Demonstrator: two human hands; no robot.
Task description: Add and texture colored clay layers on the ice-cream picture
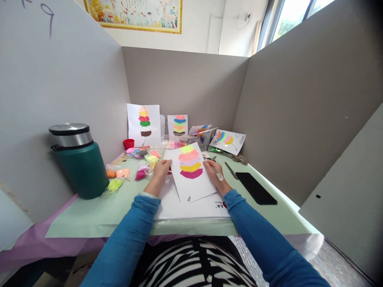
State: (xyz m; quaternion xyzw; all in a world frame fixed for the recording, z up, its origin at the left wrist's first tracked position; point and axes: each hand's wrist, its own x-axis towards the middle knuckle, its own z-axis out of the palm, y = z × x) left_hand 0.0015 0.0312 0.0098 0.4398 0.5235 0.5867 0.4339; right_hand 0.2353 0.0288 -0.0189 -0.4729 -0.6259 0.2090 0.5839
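Note:
Both hands hold a white sheet of paper (196, 189) tilted up above the table. Stacked bands of colour run down it: yellow-green, coral, lilac, golden yellow and magenta, with a small grey mark near its lower edge. My left hand (161, 172) is closed on the sheet's left edge. At the right edge, my right hand (219, 181) grips the paper and also has a slim tool with a pale handle (216, 172) in its fingers; the tool's kind is unclear. Beneath lies more white paper (173, 209). Bags of coloured clay-like material (142, 172) lie left of my left hand.
A green flask (83, 167) stands at left. A black phone (256, 188) and a knife-like tool (231, 170) lie at right. Behind are a red cup (129, 144), propped pictures (151, 137) and a tilted picture (229, 141). Grey partitions (185, 79) enclose the table.

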